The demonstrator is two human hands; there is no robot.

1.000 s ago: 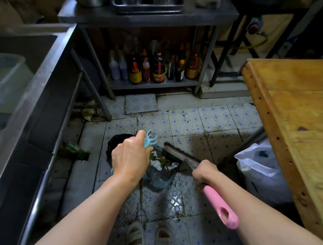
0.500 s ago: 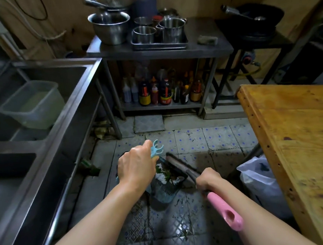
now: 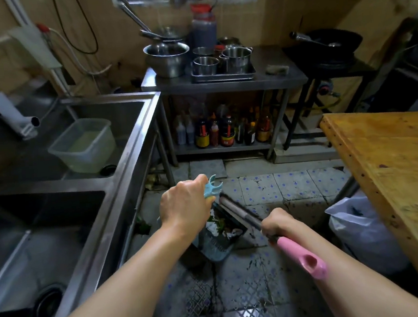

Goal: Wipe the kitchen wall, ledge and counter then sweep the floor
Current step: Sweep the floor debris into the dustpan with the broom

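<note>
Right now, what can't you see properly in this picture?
Head view only:
- Broom bristles: hidden behind the dustpan.
- Dustpan handle: mostly covered by the left hand.
- Sauce bottles labels: too small and blurred.
- White bag: contents not visible, partly behind the wooden table.

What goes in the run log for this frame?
sweep floor | left hand grips dustpan, debris inside | right hand grips broom

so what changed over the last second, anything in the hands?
Mainly the view tipped upward: the wall, window ledge and full sink now show, and the feet drop out. The left hand keeps its grip on the blue dustpan handle, the right hand on the pink-handled broom. Debris remains in the dustpan. Nothing released.
</note>
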